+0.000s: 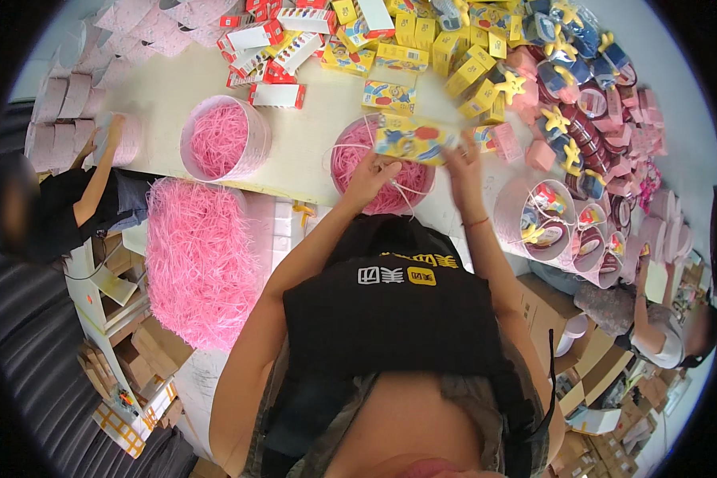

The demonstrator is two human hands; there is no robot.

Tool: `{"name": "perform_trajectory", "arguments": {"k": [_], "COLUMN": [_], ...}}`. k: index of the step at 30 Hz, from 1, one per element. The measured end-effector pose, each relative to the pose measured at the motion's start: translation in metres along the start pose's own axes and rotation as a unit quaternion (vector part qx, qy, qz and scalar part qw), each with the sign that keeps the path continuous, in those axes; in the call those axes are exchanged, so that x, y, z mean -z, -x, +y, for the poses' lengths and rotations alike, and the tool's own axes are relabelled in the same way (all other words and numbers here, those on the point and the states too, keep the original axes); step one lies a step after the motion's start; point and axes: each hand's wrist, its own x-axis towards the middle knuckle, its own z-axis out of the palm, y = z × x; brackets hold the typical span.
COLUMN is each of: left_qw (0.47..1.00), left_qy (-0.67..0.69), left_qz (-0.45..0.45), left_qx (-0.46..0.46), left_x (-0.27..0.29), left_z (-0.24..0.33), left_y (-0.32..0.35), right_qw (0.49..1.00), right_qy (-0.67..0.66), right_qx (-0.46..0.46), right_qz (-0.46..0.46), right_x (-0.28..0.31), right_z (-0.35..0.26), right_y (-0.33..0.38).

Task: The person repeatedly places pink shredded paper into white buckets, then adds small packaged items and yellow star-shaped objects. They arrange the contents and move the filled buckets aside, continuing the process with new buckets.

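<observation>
A yellow printed box (413,139), smeared by motion, is held over a round bucket (336,177) filled with pink shredded paper (353,159). My right hand (464,167), blurred, grips the box's right end. At its lower left corner, my left hand (366,180) is closed with the thumb toward the box, its fingertips partly hidden. White cord handles (410,190) of the bucket loop below the box and beside my hands. Another yellow box (389,97) lies flat on the table just beyond the bucket.
A second bucket (255,143) with pink shreds stands to the left, above a big heap of shreds (199,263). Yellow boxes (462,72), red-white boxes (277,95) and pink items pile up behind. Filled buckets (510,209) stand right. Co-workers (64,199) are at both sides.
</observation>
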Motion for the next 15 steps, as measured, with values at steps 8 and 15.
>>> {"name": "perform_trajectory", "arguments": {"k": [8, 15], "left_qw": [0.990, 0.927], "left_qy": [-0.062, -0.279], "left_qz": [0.069, 0.168], "left_qx": [-0.105, -0.184], "left_x": [-0.001, 0.024], "left_z": [0.027, 0.055], "left_y": [0.021, -0.004], "right_qw": [0.876, 0.769], "right_qy": [0.399, 0.541], "right_qx": [0.187, 0.193], "right_qz": [-0.198, -0.282], "right_x": [-0.011, -0.018], "right_z": [-0.027, 0.021], "right_y": [-0.026, -0.043]}}
